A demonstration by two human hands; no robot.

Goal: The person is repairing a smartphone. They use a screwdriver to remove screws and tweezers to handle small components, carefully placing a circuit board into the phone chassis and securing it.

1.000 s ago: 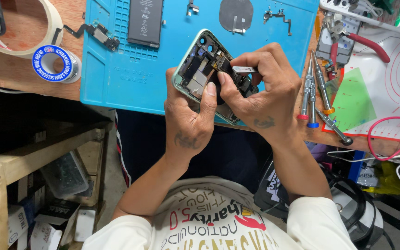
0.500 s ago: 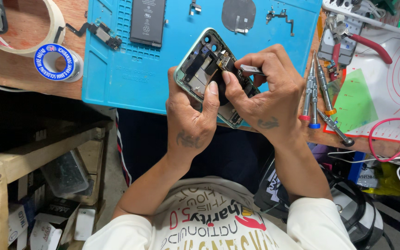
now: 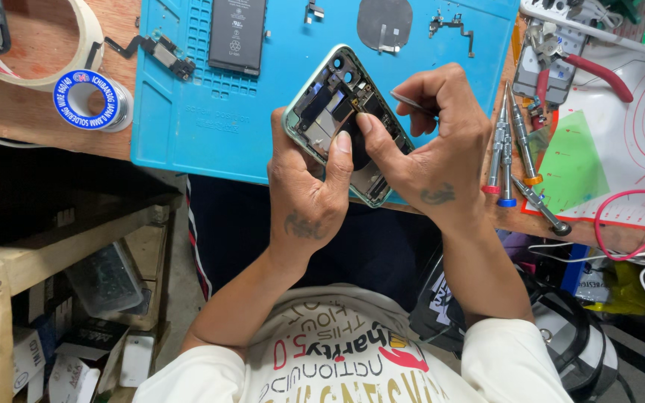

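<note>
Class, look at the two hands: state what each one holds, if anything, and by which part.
Left hand grips the opened phone by its lower edge, thumb across the inside. Right hand pinches metal tweezers along the shaft.

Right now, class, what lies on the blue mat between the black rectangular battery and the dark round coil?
In the head view, between the black rectangular battery and the dark round coil, only one small dark metal part lies on the blue mat.

I wear a white shirt (image 3: 352, 366) with short sleeves and printed lettering in black, red and yellow. My left hand (image 3: 309, 195) and right hand (image 3: 428, 153) are bare; each back carries a small dark tattoo.
</note>
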